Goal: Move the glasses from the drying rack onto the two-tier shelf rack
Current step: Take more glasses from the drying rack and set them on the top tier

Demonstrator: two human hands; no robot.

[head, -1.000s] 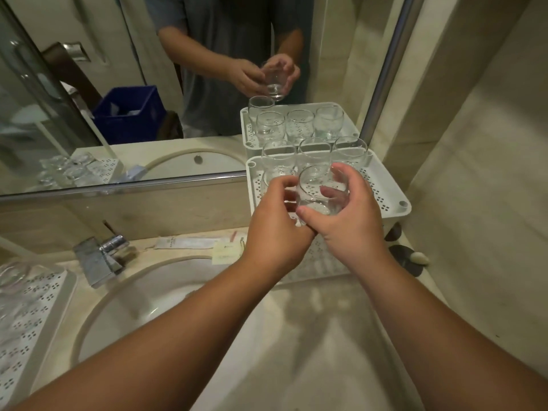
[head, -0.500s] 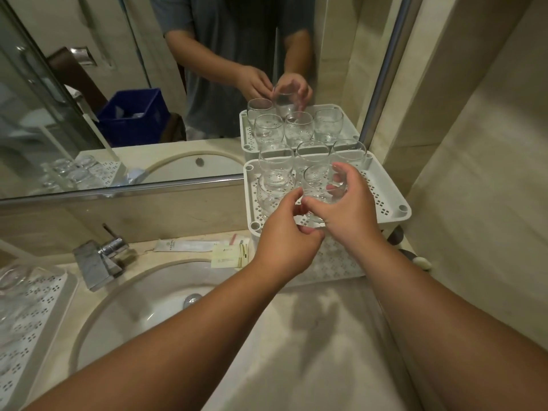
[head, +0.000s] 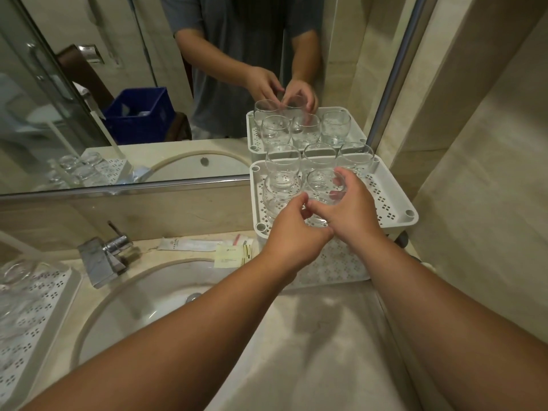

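Note:
The white two-tier shelf rack point(head: 394, 200) stands at the right of the counter, against the mirror. Its top tier carries several clear round glasses, among them three in the back row point(head: 318, 154) and one at the front left point(head: 280, 194). My right hand point(head: 353, 209) grips another glass point(head: 323, 185) low over the top tier, beside the front-left glass. The curled fingertips of my left hand point(head: 293, 232) sit against that glass's lower left side. The white drying rack point(head: 32, 307) lies at the far left with blurred glasses point(head: 17, 271) on it.
A round sink point(head: 166, 295) with a chrome tap point(head: 103, 256) lies between the two racks. Paper sachets point(head: 231, 253) lie behind the sink. The mirror point(head: 148, 84) runs along the back and a tiled wall point(head: 474, 173) closes the right side.
Both hands have carried the glass forward and down, from in front of the rack to low over its top tier beside the front-left glass.

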